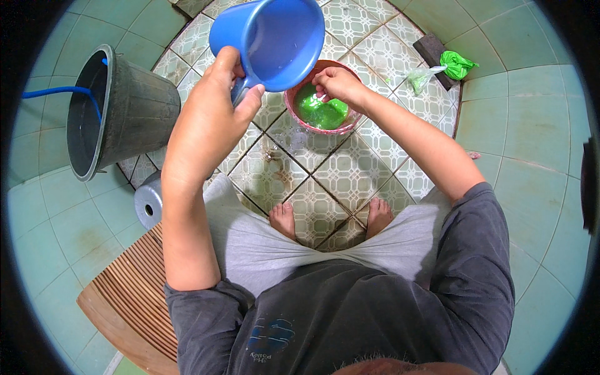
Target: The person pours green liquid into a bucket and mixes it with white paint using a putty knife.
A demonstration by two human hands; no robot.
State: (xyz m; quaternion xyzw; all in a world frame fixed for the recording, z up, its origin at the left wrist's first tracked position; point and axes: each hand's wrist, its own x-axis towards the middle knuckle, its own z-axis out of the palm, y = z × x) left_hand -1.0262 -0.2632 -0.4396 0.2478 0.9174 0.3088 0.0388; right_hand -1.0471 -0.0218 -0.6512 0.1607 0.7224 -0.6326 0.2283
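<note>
Your left hand (209,119) grips the blue dipper (284,44); your right hand (340,86) bends over the bucket (340,129), its hold I cannot tell.

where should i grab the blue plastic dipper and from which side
Probably best by the handle, coming from the near left, where the left hand grips it: it juts toward the person from the wide, round blue plastic dipper, whose open mouth tips to the right.

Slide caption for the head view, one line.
Left hand holding a tilted blue dipper by its handle, right hand over a red basin of green liquid on patterned floor tiles.
</note>
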